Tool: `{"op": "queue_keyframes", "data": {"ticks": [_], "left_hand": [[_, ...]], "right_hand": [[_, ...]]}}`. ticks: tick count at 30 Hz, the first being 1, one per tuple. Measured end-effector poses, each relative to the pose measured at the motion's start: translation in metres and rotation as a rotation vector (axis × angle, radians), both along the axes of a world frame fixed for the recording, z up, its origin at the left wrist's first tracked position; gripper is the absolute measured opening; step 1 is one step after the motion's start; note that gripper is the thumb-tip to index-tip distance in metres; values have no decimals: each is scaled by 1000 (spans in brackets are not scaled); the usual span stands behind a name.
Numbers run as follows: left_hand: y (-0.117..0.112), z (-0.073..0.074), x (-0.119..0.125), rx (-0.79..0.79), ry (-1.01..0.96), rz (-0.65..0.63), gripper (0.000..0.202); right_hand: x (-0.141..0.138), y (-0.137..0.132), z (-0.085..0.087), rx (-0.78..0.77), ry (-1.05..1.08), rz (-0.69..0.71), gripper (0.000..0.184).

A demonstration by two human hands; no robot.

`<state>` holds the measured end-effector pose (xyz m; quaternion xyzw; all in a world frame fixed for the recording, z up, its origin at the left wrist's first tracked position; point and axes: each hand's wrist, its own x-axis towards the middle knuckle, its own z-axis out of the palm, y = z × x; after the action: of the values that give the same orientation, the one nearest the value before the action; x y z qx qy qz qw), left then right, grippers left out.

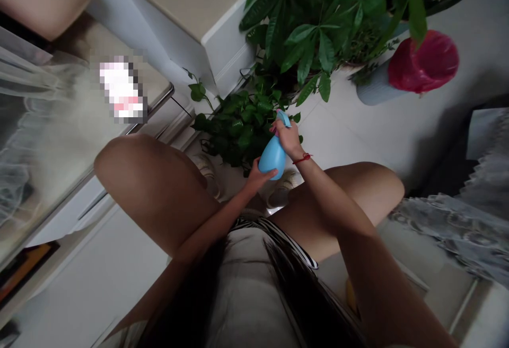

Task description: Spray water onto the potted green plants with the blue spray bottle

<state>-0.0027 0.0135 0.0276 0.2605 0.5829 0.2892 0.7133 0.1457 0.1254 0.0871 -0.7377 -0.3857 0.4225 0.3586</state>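
The blue spray bottle (272,162) is held just on the near side of the low leafy plant (246,130), its head overlapping that plant's right-hand leaves in this view; whether it touches them I cannot tell. It tilts, its head end pointing away from the body.

Both hands are closed on the bottle. The left hand (258,174) cups the rounded bottom, nearer the body than the low plant, probably because the wide body is awkward to support from the neck alone. The right hand (291,140), beside the low plant's right edge, wraps the neck just under the head, a grip that likely steadies the top and keeps the fingers near the trigger; whether a finger presses it is hidden. A red cord (303,158) circles that wrist.

The knees spread to either side, nearer the body than the low plant, which seems to leave both forearms a free path down the middle. Shoes show on the floor (334,141) just on the plant's near side.

Beyond the low plant and to its right rises a broad-leaved plant (310,53). Well to the low plant's right stands a grey bin (377,87), its red bag (423,61) folded over the rim, presumably so the liner does not slip in. To the low plant's left, a pixelated item (121,88) lies on a tabletop (67,136), back from its edge.
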Motion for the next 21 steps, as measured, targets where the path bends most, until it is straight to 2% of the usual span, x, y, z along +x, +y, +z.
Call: {"op": "queue_keyframes", "data": {"ticks": [3, 6, 11, 18, 21], "left_hand": [[1, -4, -2, -9, -1, 6, 81], [0, -8, -4, -25, -33, 12, 82], [-4, -11, -8, -55, -139, 37, 77], [-11, -11, -8, -22, -150, 61, 68], [-10, -16, -5, -54, -136, 124, 58]], "right_hand": [[0, 1, -2, 44, -16, 30, 33], [-1, 1, -7, 18, -33, 27, 32], [-3, 0, -11, -5, -45, 30, 34], [-6, -2, -13, -38, -88, 61, 27], [-11, -6, -13, -48, -107, 74, 26]]}}
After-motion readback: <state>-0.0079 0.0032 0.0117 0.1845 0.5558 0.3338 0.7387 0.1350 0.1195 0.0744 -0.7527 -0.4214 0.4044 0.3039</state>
